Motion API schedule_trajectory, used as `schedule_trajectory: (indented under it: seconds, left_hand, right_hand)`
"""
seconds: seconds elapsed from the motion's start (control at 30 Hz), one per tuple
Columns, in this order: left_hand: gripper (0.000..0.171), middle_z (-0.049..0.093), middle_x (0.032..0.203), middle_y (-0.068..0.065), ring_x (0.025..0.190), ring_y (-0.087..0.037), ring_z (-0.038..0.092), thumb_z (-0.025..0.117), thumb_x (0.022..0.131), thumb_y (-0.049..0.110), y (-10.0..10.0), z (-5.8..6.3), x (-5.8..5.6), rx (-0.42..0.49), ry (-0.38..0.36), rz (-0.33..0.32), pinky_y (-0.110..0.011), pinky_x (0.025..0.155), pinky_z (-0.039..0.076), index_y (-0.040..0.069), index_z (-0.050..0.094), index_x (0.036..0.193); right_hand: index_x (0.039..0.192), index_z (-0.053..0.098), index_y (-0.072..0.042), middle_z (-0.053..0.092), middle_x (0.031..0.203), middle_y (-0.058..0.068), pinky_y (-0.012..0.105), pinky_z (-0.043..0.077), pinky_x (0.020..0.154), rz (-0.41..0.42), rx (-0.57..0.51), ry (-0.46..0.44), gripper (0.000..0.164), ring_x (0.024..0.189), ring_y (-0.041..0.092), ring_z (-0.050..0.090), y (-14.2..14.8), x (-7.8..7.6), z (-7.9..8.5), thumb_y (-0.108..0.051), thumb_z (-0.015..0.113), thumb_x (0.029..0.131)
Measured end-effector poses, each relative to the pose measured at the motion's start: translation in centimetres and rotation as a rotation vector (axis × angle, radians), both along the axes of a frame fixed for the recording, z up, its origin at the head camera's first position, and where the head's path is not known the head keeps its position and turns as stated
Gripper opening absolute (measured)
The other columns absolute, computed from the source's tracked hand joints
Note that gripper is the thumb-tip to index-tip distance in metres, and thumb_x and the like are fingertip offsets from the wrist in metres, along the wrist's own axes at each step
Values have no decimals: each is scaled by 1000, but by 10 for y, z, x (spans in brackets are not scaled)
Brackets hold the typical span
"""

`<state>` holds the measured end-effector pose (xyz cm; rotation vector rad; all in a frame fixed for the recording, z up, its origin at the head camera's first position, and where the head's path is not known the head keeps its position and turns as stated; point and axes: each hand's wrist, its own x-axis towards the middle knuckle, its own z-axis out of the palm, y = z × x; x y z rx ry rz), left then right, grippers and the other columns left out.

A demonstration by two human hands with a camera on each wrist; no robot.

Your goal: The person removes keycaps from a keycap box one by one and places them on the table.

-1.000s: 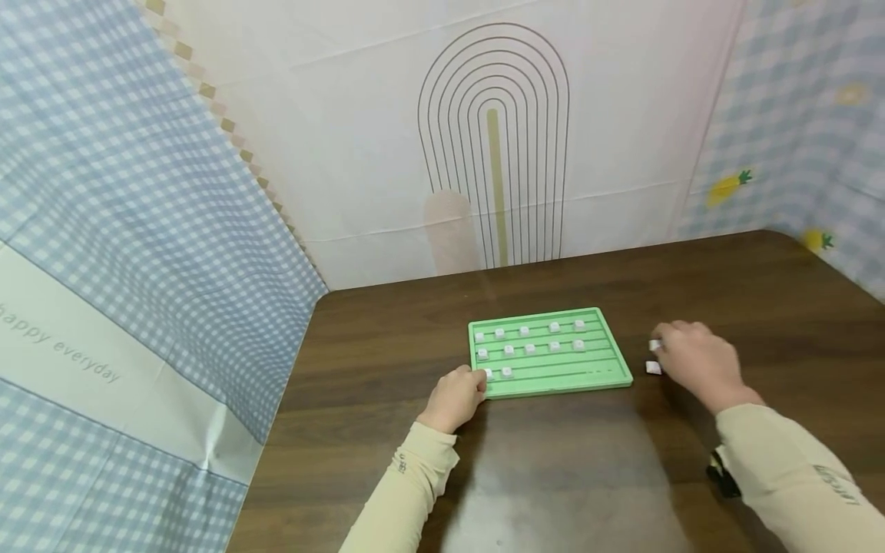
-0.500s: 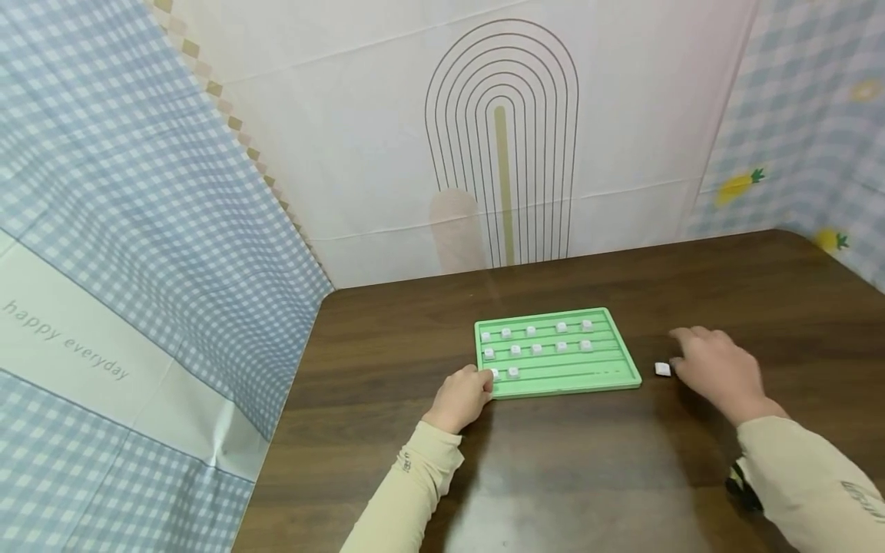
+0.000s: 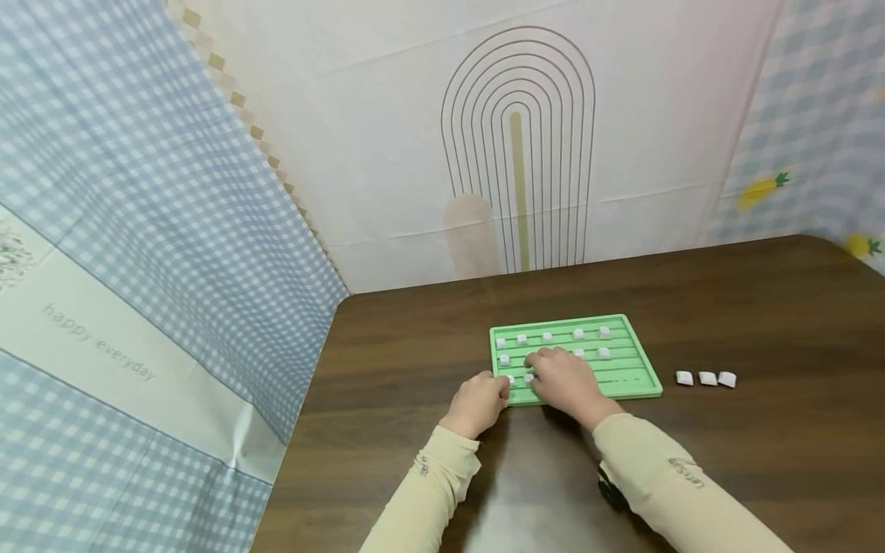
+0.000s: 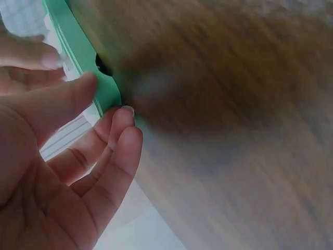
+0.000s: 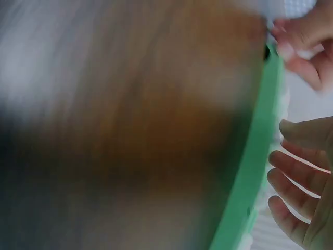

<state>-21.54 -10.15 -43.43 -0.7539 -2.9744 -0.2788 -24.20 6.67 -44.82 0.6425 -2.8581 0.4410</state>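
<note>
A light green ridged tray (image 3: 643, 378) holds several white keycaps (image 3: 578, 334) in rows. My left hand (image 3: 477, 403) grips its near left corner. In the left wrist view that hand's thumb presses the tray's front wall (image 4: 78, 44), with curled fingers around the corner. My right hand (image 3: 568, 384) is over the front row, its fingertips beside a keycap (image 3: 529, 379) there. In the right wrist view my right hand (image 5: 307, 177) has thumb and index tips close together by the tray's edge. The keycap it picked up is hidden by the fingers.
Three loose white keycaps, the nearest one (image 3: 684, 378) to the tray included, lie in a line right of it. The dark wooden table (image 3: 415, 346) ends at a patterned cloth backdrop (image 3: 387, 177), with checked cloth (image 3: 207, 192) along the left.
My right hand has lifted a keycap from right of the tray and moved left over the front row. Three loose keycaps are now uncovered. My left hand keeps its grip on the corner.
</note>
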Motion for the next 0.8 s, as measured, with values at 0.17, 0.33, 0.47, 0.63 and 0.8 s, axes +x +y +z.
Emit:
schedule_trajectory:
  seconds: [0.17, 0.33, 0.47, 0.63, 0.8]
  left_hand:
    - [11, 56, 71, -2, 62, -13, 51, 68, 79, 12, 8, -1, 2, 4, 33, -15, -22, 52, 40, 11, 59, 73]
    - [11, 57, 71, -3, 62, -13, 52, 69, 79, 12, 10, -1, 1, 3, 52, -20, -22, 52, 41, 11, 59, 74]
    - [10, 59, 72, -3, 63, -14, 54, 68, 79, 13, 8, 0, 0, 1, 48, -17, -22, 51, 43, 11, 60, 75]
    - [9, 60, 75, -4, 66, -15, 54, 66, 82, 13, 3, 3, -2, -12, 17, -9, -23, 53, 43, 10, 59, 77]
    - [9, 59, 76, -5, 66, -14, 52, 65, 83, 13, -5, 6, -3, -10, 3, 15, -24, 54, 44, 10, 59, 78]
  right_hand:
    - [86, 65, -7, 64, 84, 9, 36, 52, 54, 9, 57, 105, 14, 76, 25, 58, -5, 4, -9, -15, 70, 77]
    - [85, 65, -8, 65, 84, 8, 34, 51, 53, 12, 61, 127, 12, 75, 24, 57, -2, 4, -8, -15, 71, 77]
    - [87, 66, -7, 66, 85, 9, 36, 52, 54, 8, 43, 111, 10, 77, 25, 59, 4, 2, -3, -13, 68, 79]
    - [90, 66, -6, 67, 89, 13, 46, 53, 56, -57, -22, 73, 14, 83, 31, 60, 46, -3, 13, -9, 61, 78]
    - [98, 64, -5, 66, 99, 20, 59, 48, 58, -196, -34, 17, 20, 90, 40, 57, 125, 2, 23, -13, 56, 82]
